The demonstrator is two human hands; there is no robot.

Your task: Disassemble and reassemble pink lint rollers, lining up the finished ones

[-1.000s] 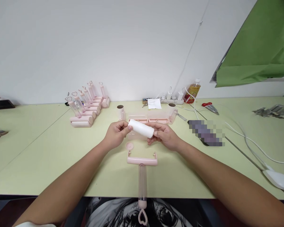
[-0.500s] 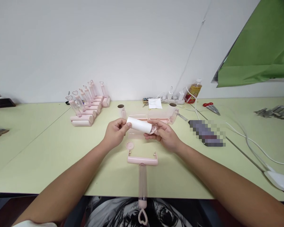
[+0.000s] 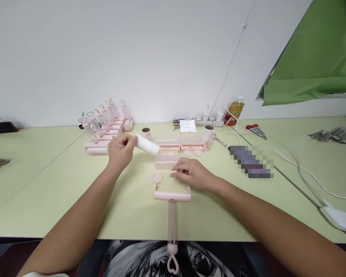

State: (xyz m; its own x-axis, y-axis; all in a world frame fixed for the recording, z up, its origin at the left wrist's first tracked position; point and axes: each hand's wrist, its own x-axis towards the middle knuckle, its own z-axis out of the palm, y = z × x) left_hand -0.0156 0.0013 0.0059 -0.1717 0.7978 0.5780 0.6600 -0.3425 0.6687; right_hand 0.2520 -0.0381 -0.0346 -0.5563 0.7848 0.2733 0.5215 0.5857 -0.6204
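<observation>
Left hand (image 3: 121, 151) closes around one end of the white roll (image 3: 147, 145), raised above the bench (image 3: 60, 184). Right hand (image 3: 192, 175) pinches what seems a small pink cap (image 3: 173, 174). The roll is probably light and crushable, so it is best gripped at its ends.

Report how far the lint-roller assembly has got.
Done: finished pink rollers stand in a row at the back. In hand: left hand holds the white roll; right hand pinches a pink cap. Left: the handle frame lies empty, another cap beside it.
</observation>
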